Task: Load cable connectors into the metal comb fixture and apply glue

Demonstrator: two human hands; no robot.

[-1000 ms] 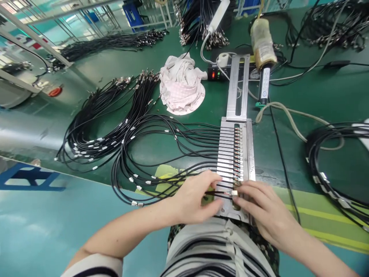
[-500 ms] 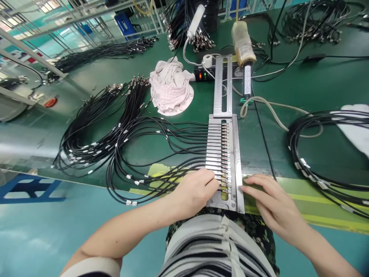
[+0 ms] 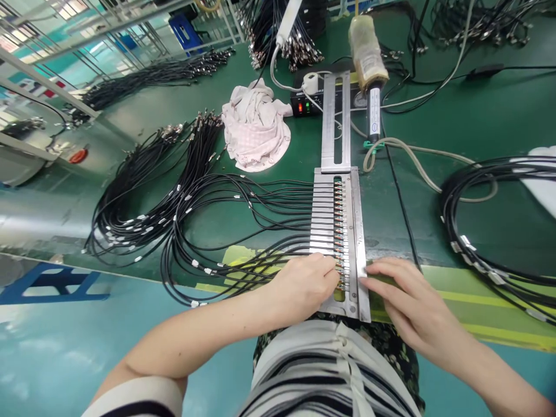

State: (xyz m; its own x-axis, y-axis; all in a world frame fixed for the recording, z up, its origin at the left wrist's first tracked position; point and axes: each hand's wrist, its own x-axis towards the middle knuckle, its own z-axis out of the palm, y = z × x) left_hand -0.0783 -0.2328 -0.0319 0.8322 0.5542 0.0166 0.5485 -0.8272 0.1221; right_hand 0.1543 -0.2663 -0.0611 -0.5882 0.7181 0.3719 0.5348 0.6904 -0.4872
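Note:
A slotted metal fixture (image 3: pixel 319 230) lies at the table's front edge, holding a row of black cables (image 3: pixel 278 200) side by side. Their metal connectors (image 3: pixel 339 217) line up over its long slot. My left hand (image 3: pixel 306 284) is closed low on the fixture, thumb and fingers pinched around a cable at the lower connectors. Its fingertips hide the exact grip. On the other side, my right hand (image 3: pixel 406 295) has its fingers apart, with fingertips against the metal bar (image 3: pixel 361 260) along the fixture's right edge. It holds nothing.
Cable bundles (image 3: pixel 125 191) curve away on the left, and a cable coil (image 3: pixel 460 226) lies right. Behind the fixture are a crumpled pink cloth (image 3: pixel 256 130), a black box with lights (image 3: pixel 304 105) and a wrapped dispenser with a syringe-like barrel (image 3: pixel 373 110). Yellow tape (image 3: pixel 452 289) marks the front edge.
My left hand has slid slightly right across the fixture, its fingertips now over the lower connectors. My right hand stays against the bar. The view has shifted a little.

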